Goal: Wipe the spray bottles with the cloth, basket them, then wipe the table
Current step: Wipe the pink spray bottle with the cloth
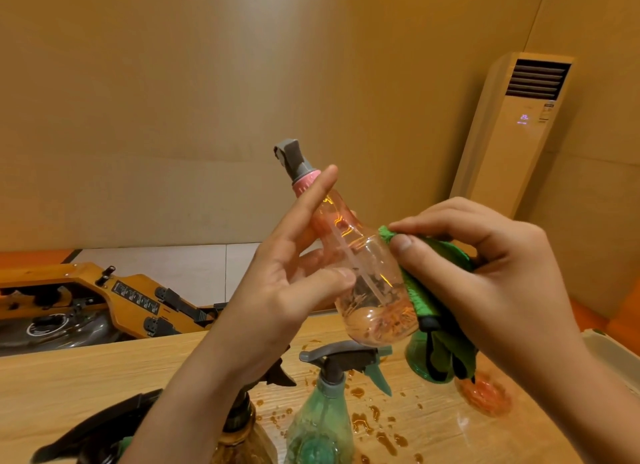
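- In the head view, a pink spray bottle (372, 290) is held up above the table (86, 377) by the left hand (277, 276). It is tilted, with its grey nozzle towards the far left. The thumb is pressed on its clear body and the index finger is laid along its neck.
- A green cloth (427, 297) is pinched between the thumb and fingers of the right hand (491, 273) and pressed against the bottle's right side.
- On the table below, a green spray bottle (322, 422) is stood upright at the near middle, with an amber bottle (242, 439) just left of it.
- Brown droplets (360, 422) are scattered over the wood around them.
- A pale tray rim (613, 349) is seen at the right edge.
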The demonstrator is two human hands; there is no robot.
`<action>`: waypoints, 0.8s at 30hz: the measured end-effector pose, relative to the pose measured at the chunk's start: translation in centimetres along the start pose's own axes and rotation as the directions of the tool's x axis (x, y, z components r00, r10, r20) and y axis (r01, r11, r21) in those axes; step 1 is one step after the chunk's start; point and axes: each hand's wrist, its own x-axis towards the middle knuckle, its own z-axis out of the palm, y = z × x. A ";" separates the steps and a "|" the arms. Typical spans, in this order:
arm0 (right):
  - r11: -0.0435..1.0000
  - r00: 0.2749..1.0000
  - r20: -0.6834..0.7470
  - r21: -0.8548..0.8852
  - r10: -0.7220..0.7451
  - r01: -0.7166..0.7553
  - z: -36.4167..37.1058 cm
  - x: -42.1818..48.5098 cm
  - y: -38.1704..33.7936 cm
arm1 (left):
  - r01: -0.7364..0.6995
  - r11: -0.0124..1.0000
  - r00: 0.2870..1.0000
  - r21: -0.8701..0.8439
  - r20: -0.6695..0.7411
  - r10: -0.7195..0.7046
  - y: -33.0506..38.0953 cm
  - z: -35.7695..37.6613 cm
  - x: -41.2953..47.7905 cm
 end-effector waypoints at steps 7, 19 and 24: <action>0.999 0.999 0.005 -0.025 -0.038 0.038 -0.3 -0.2 -0.2 | -0.031 0.992 0.999 0.120 0.024 0.028 0.0 -0.3 0.0; 0.990 0.987 0.095 -0.046 -0.128 0.132 -0.7 -0.4 -0.6 | -0.069 0.986 0.998 0.152 0.005 0.069 -0.1 0.0 0.2; 0.995 0.995 0.033 -0.032 -0.098 0.099 -0.5 -0.8 -0.5 | -0.054 0.992 0.998 0.118 -0.022 0.057 0.0 0.1 0.1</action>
